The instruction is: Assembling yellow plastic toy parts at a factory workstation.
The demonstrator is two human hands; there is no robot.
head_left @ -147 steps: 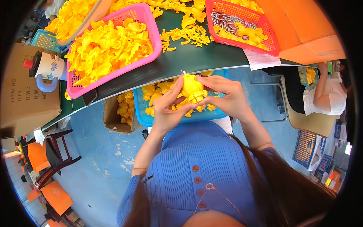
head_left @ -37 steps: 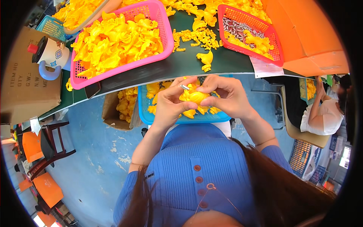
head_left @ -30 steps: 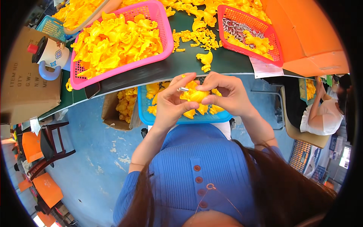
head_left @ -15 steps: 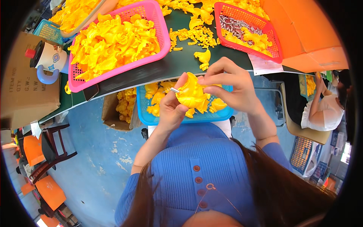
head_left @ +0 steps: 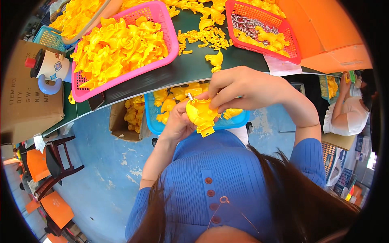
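Between my hands is a curved yellow plastic shell piece (head_left: pixel 201 116), with a small silver metal pin (head_left: pixel 190 96) sticking up from its upper left edge. My left hand (head_left: pixel 178 121) grips the piece from the left, its fingers partly behind it. On the other side my right hand (head_left: pixel 239 87) pinches its upper right edge between thumb and fingers. Just beneath them, a blue basket (head_left: pixel 154 128) in front of my body holds several more yellow pieces. Past my right hand, a single yellow piece (head_left: pixel 215 60) lies on the dark green table (head_left: pixel 190 73).
A pink basket (head_left: pixel 174 44) heaped with yellow parts stands at the table's left. A red basket (head_left: pixel 298 56) with metal pins and yellow parts is at the right, beside an orange box (head_left: pixel 324 32). A mug (head_left: pixel 52 67) stands far left. Another person (head_left: pixel 344 113) sits at right.
The yellow piece has turned, its tabbed end now pointing down toward me and the pin pointing upward. My right hand has swung over its top, with the elbow lifted outward.
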